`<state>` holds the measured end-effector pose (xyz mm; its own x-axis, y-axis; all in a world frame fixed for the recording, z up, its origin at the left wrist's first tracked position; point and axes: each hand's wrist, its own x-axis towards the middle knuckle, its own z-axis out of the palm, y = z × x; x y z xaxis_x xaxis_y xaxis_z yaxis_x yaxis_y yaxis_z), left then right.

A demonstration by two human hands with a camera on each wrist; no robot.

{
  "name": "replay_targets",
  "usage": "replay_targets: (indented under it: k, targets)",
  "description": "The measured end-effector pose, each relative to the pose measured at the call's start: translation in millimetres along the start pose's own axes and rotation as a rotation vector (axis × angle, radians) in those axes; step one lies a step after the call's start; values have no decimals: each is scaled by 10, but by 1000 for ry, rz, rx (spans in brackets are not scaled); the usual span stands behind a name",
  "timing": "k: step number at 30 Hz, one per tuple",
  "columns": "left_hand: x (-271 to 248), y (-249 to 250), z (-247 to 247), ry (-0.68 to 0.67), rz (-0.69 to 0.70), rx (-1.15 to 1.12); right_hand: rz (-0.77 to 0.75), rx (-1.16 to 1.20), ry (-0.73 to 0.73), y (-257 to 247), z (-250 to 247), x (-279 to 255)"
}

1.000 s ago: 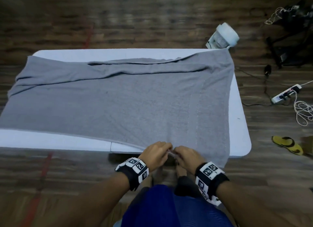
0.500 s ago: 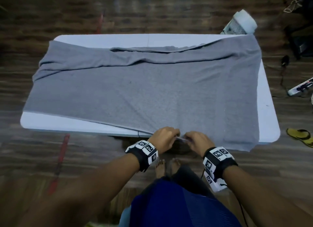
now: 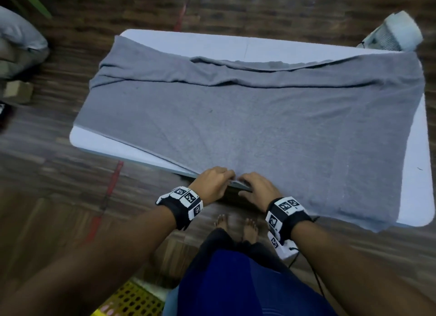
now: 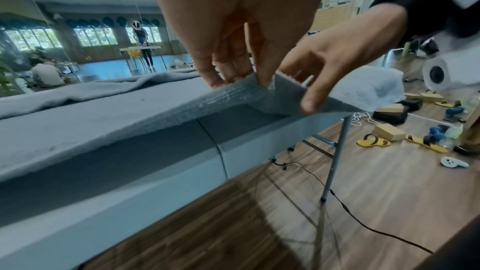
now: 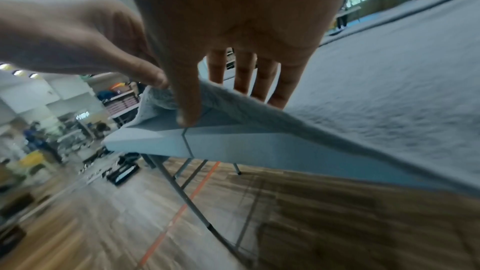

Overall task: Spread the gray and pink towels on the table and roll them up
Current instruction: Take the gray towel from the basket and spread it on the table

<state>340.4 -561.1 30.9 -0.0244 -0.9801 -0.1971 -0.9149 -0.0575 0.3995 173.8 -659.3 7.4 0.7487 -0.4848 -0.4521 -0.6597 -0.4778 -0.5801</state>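
A gray towel (image 3: pixel 259 127) lies spread over the white table (image 3: pixel 417 150), with a long fold along its far side and its near right corner hanging over the edge. My left hand (image 3: pixel 230 177) and right hand (image 3: pixel 243 182) are side by side at the middle of the towel's near edge. The left hand (image 4: pixel 241 81) pinches the hem between thumb and fingers and lifts it off the table. The right hand (image 5: pixel 207 106) pinches the same hem, thumb under it and fingers on top. No pink towel is in view.
A white fan (image 3: pixel 391 32) stands on the wooden floor by the table's far right corner. A yellow crate (image 3: pixel 132 299) sits by my legs. Folding table legs (image 4: pixel 335 161), a black cable (image 4: pixel 363 225) and yellow sandals (image 4: pixel 374 142) are under and beside the table.
Both hands stayed together on the near hem and raised it slightly. My head has turned, so the table now sits further right in view.
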Motion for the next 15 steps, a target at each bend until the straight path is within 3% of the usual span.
replay_targets:
  k: [3, 6, 10, 13, 15]
  targets:
    - [3, -155, -86, -76, -52, 77, -3, 30, 71, -14, -12, 16]
    - [-34, -542, -196, -133, -130, 240, -31, 48, 44, 106, -124, -86]
    - [-175, -997, -333, -126, -229, 219, 48, -77, 63, 121, -194, -31]
    - [-315, -1020, -368, -33, -149, 95, -11, -142, 127, -233, -69, 242]
    - [-402, -1040, -398, 45, -80, 34, -65, -73, 67, -714, 95, 507]
